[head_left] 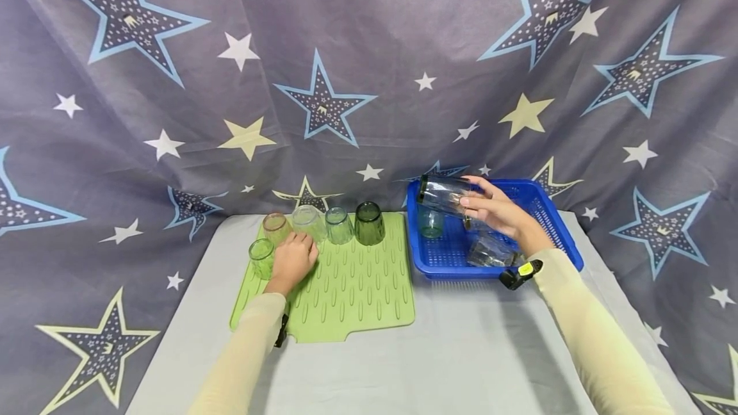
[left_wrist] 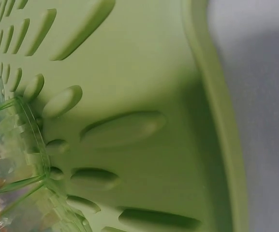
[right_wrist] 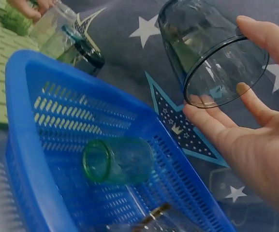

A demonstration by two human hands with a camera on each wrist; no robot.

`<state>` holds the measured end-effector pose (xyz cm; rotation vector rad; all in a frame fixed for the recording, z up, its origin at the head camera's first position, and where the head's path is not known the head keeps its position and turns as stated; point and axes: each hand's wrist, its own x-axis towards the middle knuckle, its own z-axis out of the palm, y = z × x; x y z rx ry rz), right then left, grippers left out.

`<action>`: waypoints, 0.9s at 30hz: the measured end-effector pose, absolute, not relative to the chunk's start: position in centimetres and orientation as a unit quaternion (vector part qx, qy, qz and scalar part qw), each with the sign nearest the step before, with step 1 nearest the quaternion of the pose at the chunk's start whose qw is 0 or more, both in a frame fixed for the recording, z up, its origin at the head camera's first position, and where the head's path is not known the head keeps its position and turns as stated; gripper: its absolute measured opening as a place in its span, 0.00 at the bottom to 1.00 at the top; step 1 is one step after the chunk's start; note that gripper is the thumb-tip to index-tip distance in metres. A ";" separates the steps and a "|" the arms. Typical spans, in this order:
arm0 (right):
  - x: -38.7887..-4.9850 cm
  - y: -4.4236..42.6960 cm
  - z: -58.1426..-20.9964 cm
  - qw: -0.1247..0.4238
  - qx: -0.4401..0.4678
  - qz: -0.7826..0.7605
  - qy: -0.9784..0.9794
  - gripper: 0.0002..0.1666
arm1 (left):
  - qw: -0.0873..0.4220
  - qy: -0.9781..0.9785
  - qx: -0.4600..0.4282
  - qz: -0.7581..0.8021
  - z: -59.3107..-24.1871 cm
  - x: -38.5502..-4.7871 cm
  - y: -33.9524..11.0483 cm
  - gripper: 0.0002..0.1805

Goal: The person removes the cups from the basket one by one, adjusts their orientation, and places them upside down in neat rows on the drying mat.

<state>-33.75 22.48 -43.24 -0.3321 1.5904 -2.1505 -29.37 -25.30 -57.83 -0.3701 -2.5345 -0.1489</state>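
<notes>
My right hand (head_left: 497,210) grips a smoky grey drinking glass (right_wrist: 212,53) near its rim, tilted on its side above the blue basket (head_left: 455,272). In the right wrist view, thumb and fingers spread around the rim. My left hand (head_left: 295,260) is low over the green drying mat (head_left: 357,300), its fingers bent beside the upturned glasses; their contact is hidden. Nearest to it are a green glass (head_left: 262,259), an amber-pink glass (head_left: 275,228) and a clear glass (head_left: 307,218). A bluish glass (head_left: 339,225) and a dark green glass (head_left: 369,223) complete the back row.
Inside the basket lie a teal-green glass (right_wrist: 124,160) and a clear glass (head_left: 490,252), with another partly hidden. A pale cloth-covered table (head_left: 450,351) supports mat and basket. Behind hangs a grey star-patterned curtain (head_left: 392,50).
</notes>
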 end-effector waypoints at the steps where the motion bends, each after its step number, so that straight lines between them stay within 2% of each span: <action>1: -33.7 22.4 -43.3 0.225 -0.122 -0.783 0.567 0.39 | 0.282 -0.948 -0.138 -0.056 -57.8 -29.4 -25.3 0.07; 5: -33.5 21.9 -43.3 0.238 -0.129 -0.793 0.546 0.47 | 0.284 -0.948 -0.136 -0.056 -57.8 -29.4 -25.2 0.06; 8: -33.3 21.5 -43.3 0.245 -0.134 -0.788 0.549 0.48 | 0.285 -0.948 -0.134 -0.055 -57.7 -29.4 -25.2 0.05; 13: -33.3 20.9 -43.2 0.250 -0.140 -0.771 0.569 0.43 | 0.279 -0.950 -0.130 -0.057 -57.6 -29.3 -25.2 0.06; 19: -33.4 20.5 -43.2 0.255 -0.146 -0.774 0.561 0.32 | 0.268 -0.953 -0.127 -0.055 -57.6 -29.5 -25.2 0.08; 27: -33.5 20.3 -43.6 0.259 -0.158 -0.778 0.550 0.33 | 0.257 -0.957 -0.123 -0.055 -57.6 -29.4 -25.3 0.09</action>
